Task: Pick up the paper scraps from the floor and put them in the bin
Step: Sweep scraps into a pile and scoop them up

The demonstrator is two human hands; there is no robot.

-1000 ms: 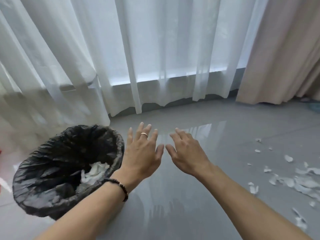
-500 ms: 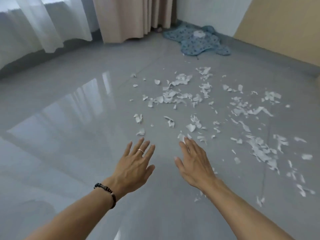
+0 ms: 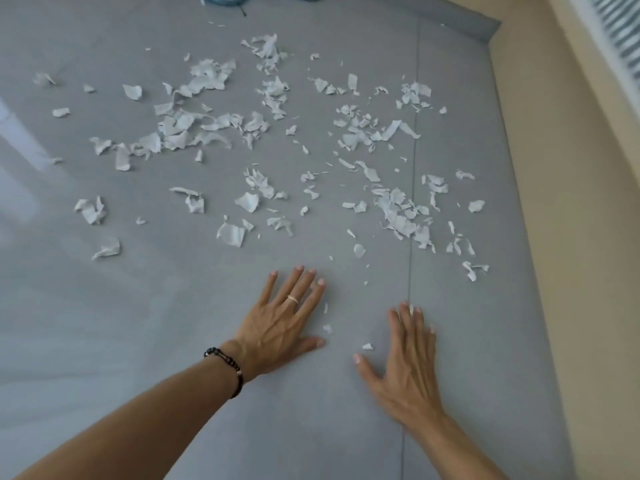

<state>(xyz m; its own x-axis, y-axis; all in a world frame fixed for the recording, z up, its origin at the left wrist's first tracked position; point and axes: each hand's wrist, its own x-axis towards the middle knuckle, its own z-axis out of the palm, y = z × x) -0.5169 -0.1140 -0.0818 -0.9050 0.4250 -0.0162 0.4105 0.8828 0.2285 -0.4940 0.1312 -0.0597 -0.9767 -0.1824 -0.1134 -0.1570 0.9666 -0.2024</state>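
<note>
Head view: straight, empty fingers (image 3: 297,284) over grey floor (image 3: 138,306) strewn with paper scraps (image 3: 194,126).

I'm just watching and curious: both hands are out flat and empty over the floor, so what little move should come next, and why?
Probably slide both hands forward and draw them together to gather scraps. The left hand and right hand are open and hold nothing, only a few tiny bits lie between them, and the thick scatter lies just beyond the fingertips.
</note>
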